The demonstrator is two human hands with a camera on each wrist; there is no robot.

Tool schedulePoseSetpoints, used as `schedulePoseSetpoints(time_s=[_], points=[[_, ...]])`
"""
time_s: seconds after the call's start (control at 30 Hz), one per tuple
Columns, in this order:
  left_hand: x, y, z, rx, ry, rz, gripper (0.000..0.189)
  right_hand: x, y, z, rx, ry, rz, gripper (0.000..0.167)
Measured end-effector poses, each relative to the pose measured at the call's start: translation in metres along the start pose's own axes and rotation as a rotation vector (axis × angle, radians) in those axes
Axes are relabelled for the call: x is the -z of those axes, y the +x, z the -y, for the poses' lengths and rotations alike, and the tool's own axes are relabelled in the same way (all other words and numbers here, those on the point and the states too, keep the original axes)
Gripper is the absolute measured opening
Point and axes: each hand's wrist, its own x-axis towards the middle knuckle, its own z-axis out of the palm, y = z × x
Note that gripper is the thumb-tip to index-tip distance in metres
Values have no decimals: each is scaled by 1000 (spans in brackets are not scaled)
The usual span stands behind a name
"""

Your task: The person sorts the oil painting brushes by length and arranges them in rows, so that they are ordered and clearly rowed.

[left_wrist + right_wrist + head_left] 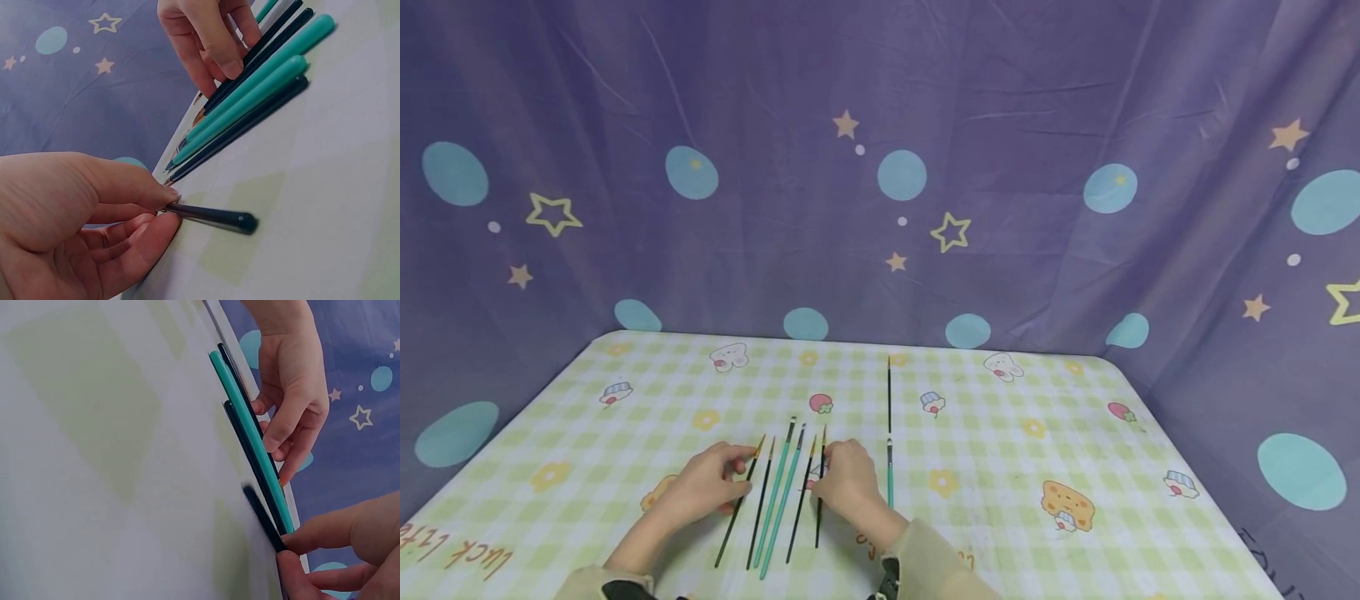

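Several thin paintbrushes lie side by side on the tablecloth in the head view, bristles toward the far side. My left hand [706, 482] is at the left end of the row and pinches a black paintbrush [215, 217] between thumb and fingers. At the right end, my right hand [850, 482] pinches another black paintbrush [262, 509]. Between the hands lie two teal paintbrushes, one of them this teal paintbrush [773, 508], with a black paintbrush [761, 508] to their left and a black paintbrush [799, 517] to their right.
Right of the row, a black paintbrush [890, 400] lies farther back, with a teal-handled paintbrush [891, 479] in line nearer me, partly hidden by my right hand. A green-checked tablecloth [1000, 533] covers the table; a purple curtain [1015, 275] hangs behind it.
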Motion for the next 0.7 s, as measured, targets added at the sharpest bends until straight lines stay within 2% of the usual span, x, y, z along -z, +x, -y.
schedulePoseSetpoints(time_s=[0.1,0.2,0.33,0.53,0.7], points=[[0,0,0,-3,-5,2,50,0,0,1,7,-35,2,37],[1,0,0,-8,-5,4,50,1,1,2,0,-20,8,37],[2,-1,0,-13,-8,6,50,3,2,0,-4,35,8,39],[2,-3,-1,-13,-22,19,50,10,8,-8,-14,124,7,31],[2,-2,-1,-21,-11,14,50,19,14,-14,-31,206,30,40]])
